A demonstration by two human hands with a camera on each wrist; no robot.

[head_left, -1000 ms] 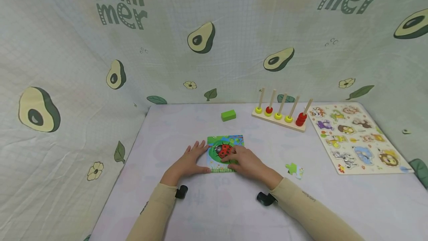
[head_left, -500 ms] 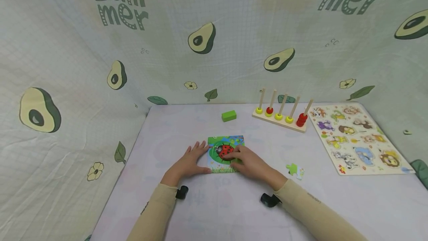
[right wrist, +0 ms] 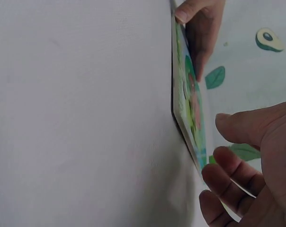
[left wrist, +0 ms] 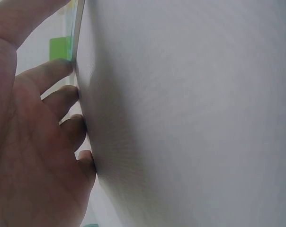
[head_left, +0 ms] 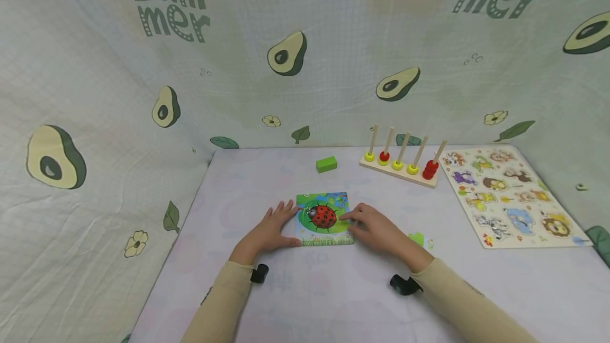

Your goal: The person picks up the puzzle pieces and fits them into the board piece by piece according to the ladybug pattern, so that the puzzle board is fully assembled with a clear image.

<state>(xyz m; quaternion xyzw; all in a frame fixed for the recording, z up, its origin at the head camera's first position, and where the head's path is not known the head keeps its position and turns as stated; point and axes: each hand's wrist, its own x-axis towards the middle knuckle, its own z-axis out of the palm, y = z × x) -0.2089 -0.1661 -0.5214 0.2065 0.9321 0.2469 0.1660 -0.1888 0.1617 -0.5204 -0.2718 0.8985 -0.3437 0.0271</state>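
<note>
A square ladybird jigsaw puzzle (head_left: 333, 198) lies flat on the table in front of me. My left hand (head_left: 268, 232) rests along its left side, fingers spread, with the thumb at the lower left corner. In the left wrist view those fingers (left wrist: 62, 101) touch the table and the puzzle's edge. At the puzzle's right edge is my right hand (head_left: 378, 231), index finger reaching over the picture. The right wrist view shows its thumb and fingers apart, nothing between them. A loose green puzzle piece (head_left: 416, 238) lies partly hidden behind the right wrist.
A green block (head_left: 326, 164) stands behind the puzzle. Further right is a wooden peg stand (head_left: 388, 170) with red and yellow rings. An animal puzzle board (head_left: 512, 241) lies at the far right. A patterned cloth (head_left: 333, 105) hangs behind the table.
My right hand has moved right, off the ladybird picture to the puzzle's right edge, uncovering the picture. Its wrist now partly covers the loose piece. The left hand has stayed put.
</note>
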